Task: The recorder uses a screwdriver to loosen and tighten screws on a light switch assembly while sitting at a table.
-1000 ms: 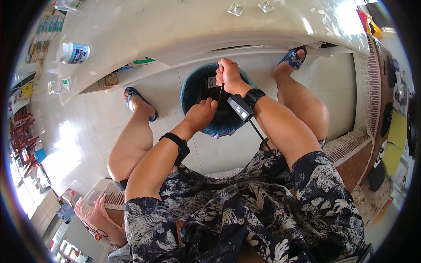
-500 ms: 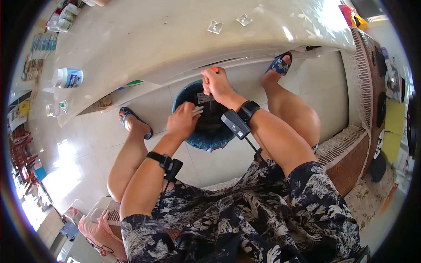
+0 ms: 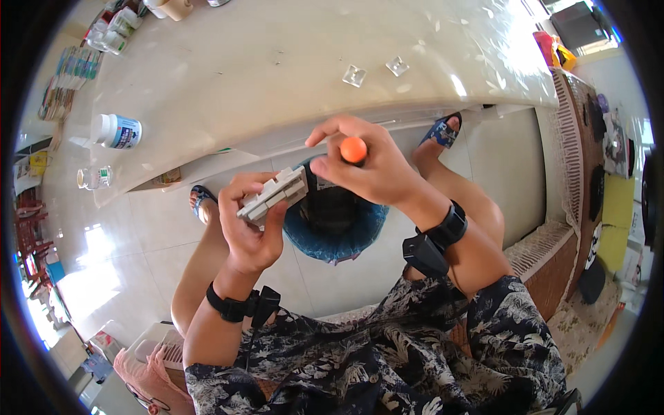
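My left hand (image 3: pixel 252 242) grips a white, blocky plastic part (image 3: pixel 275 196) with stepped, ridged edges, its thumb on the near side. Curled around a handled tool with a rounded orange end (image 3: pixel 353 149), my right hand (image 3: pixel 387 173) has its index finger and thumb pointing toward the white part, apart from it. The tool's shaft and tip are hidden. Below both hands, between my legs, stands a bin lined with a blue bag (image 3: pixel 332 245); its inside is dark.
A pale, glossy covered table (image 3: pixel 277 97) spans the far side. On it lie two small clear square pieces (image 3: pixel 354 75), a white bottle with a blue label (image 3: pixel 117 131), a clear jar (image 3: pixel 95 178) and several tiny dark bits. A brown fringed seat (image 3: pixel 543 259) is at right.
Both hands have risen from over the bin toward me. The left hand has turned, showing more of the white part; the right hand has loosened its index finger and turned the tool's orange end up.
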Demonstrator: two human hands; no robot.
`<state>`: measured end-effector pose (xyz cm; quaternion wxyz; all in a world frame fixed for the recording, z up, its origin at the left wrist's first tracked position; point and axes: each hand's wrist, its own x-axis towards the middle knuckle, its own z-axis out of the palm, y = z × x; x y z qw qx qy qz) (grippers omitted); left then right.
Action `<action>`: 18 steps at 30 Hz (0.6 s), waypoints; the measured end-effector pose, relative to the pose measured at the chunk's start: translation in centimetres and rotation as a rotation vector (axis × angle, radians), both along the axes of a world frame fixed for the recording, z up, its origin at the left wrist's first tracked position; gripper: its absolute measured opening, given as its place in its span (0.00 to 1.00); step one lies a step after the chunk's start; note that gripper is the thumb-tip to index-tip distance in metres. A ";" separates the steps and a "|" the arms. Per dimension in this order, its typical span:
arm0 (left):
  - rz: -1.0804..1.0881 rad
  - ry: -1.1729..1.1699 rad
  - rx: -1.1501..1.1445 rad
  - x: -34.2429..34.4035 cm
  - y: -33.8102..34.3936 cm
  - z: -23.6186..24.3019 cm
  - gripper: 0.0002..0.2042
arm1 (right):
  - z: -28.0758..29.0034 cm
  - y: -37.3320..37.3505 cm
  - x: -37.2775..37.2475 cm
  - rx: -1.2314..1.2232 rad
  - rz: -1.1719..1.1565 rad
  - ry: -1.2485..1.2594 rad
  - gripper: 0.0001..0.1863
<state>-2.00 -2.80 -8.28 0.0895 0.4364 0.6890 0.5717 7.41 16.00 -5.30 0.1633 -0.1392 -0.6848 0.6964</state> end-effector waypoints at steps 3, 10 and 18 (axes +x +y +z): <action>-0.065 0.012 0.159 -0.3 -0.2 0.6 0.17 | 0.5 0.6 0.4 0.228 0.212 0.065 0.16; -0.099 0.019 0.230 -0.4 0.0 1.2 0.16 | 0.2 -0.6 0.3 0.387 0.200 0.215 0.17; -0.085 -0.065 0.169 0.0 -0.1 1.5 0.17 | 1.5 -1.0 0.7 0.344 0.174 0.143 0.10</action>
